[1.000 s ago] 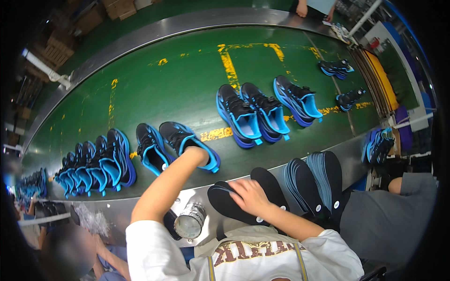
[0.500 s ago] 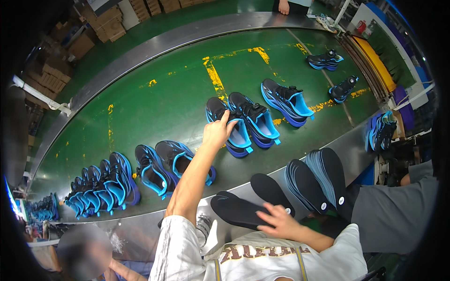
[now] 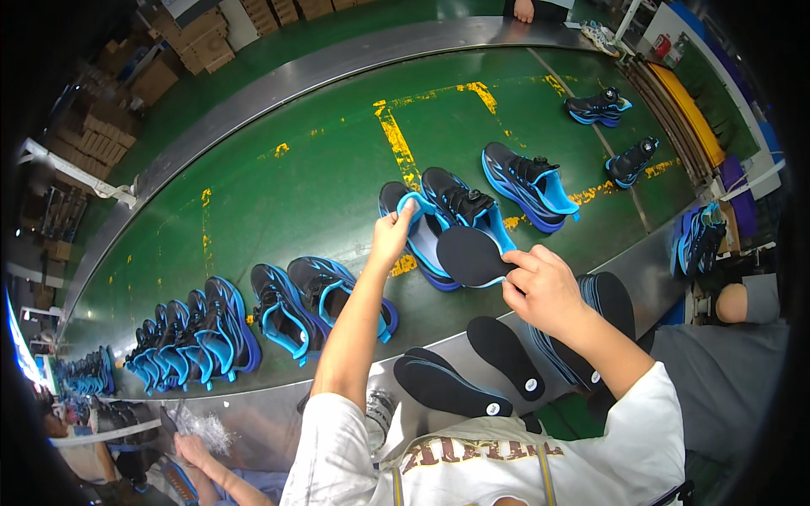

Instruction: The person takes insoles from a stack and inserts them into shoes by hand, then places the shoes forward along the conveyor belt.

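My left hand (image 3: 391, 239) pinches the raised blue-lined tongue of a black and blue sneaker (image 3: 423, 243) on the green work surface. Between the fingers and thumb of my right hand (image 3: 542, 287) is the edge of a black insole (image 3: 467, 256). This insole is tilted over the heel opening of that sneaker and hides part of it. Right beside it stands a second sneaker (image 3: 456, 196), partly behind the insole. A loose insole pair (image 3: 447, 381) and a single insole (image 3: 499, 347) lie on the metal edge below my right arm.
Finished-looking sneakers (image 3: 226, 325) line up at the left, with a sneaker pair (image 3: 291, 308) nearer. Another sneaker (image 3: 521, 185) is to the right, two more (image 3: 597, 108) farther off. A stack of insoles (image 3: 612, 299) sits by my right forearm. Other people (image 3: 523, 10) are nearby.
My right hand has moved up from the insoles on the metal edge, bringing one insole to the sneaker. My left hand now pulls the tongue, widening the opening.
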`<action>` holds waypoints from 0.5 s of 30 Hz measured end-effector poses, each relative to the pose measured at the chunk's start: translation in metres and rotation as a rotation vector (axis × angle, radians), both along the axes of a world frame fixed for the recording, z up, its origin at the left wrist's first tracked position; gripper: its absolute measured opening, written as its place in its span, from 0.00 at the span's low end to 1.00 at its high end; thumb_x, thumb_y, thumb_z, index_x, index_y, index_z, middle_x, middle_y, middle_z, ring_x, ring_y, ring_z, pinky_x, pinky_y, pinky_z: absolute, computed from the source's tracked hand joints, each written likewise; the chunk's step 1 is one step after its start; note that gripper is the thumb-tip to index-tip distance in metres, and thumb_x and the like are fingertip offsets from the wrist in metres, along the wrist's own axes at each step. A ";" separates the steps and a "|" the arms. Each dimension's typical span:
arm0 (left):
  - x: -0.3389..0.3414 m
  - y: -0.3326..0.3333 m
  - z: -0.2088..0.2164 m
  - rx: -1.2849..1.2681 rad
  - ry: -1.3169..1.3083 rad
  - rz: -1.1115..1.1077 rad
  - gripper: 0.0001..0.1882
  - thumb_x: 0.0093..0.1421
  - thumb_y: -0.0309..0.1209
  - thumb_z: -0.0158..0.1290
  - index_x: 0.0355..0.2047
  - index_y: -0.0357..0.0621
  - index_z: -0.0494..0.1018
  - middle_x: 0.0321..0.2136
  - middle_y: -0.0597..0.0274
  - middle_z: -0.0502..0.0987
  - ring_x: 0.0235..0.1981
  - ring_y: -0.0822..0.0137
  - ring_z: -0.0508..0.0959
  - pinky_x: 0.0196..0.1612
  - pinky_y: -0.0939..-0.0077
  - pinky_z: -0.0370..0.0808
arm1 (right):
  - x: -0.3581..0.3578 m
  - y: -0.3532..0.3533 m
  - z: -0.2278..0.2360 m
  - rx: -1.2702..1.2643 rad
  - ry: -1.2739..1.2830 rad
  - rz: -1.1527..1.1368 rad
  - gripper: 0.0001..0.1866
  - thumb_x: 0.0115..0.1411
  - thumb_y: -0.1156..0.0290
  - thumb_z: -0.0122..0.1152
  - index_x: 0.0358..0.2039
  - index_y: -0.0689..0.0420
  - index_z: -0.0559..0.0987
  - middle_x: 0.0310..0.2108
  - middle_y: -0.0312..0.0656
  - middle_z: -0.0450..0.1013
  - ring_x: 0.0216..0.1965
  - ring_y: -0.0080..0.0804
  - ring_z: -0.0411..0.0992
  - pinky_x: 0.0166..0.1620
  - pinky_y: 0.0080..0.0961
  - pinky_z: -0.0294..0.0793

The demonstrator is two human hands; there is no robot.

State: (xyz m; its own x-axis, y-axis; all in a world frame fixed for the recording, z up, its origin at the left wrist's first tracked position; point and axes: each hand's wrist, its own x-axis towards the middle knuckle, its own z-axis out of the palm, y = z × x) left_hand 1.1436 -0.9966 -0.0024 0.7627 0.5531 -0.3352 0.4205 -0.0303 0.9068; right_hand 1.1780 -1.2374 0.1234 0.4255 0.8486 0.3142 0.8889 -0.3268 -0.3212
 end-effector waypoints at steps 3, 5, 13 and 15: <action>-0.003 -0.016 0.006 -0.262 -0.004 0.190 0.25 0.52 0.51 0.46 0.16 0.38 0.70 0.14 0.70 0.65 0.17 0.79 0.61 0.19 0.82 0.58 | 0.002 0.007 0.001 -0.148 -0.014 0.065 0.04 0.39 0.73 0.54 0.14 0.60 0.73 0.28 0.40 0.69 0.30 0.35 0.65 0.35 0.28 0.66; -0.010 -0.023 0.006 -0.228 0.033 0.174 0.28 0.51 0.54 0.45 0.15 0.37 0.69 0.13 0.69 0.64 0.17 0.78 0.60 0.21 0.81 0.58 | 0.001 0.016 -0.006 -0.233 -0.009 0.100 0.04 0.39 0.73 0.53 0.14 0.60 0.73 0.26 0.39 0.69 0.30 0.35 0.65 0.35 0.28 0.66; -0.012 -0.035 -0.003 -0.229 -0.026 0.146 0.26 0.50 0.54 0.47 0.13 0.42 0.63 0.07 0.70 0.58 0.06 0.77 0.57 0.10 0.83 0.51 | -0.001 0.053 -0.107 -0.280 0.016 -0.038 0.06 0.42 0.74 0.48 0.18 0.61 0.74 0.29 0.45 0.68 0.33 0.38 0.66 0.36 0.29 0.68; -0.013 -0.033 -0.004 -0.198 -0.011 0.155 0.26 0.50 0.54 0.47 0.13 0.42 0.62 0.07 0.69 0.58 0.06 0.77 0.58 0.09 0.83 0.52 | -0.005 0.069 -0.118 -0.260 0.094 -0.095 0.08 0.44 0.75 0.47 0.21 0.63 0.74 0.31 0.48 0.68 0.34 0.41 0.67 0.35 0.31 0.69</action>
State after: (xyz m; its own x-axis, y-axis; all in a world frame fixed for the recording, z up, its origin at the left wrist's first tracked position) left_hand 1.1302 -1.0301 -0.0059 0.6778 0.5882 -0.4412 0.3966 0.2129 0.8930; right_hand 1.1733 -1.1686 0.0059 0.5238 0.8506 0.0470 0.8206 -0.4890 -0.2957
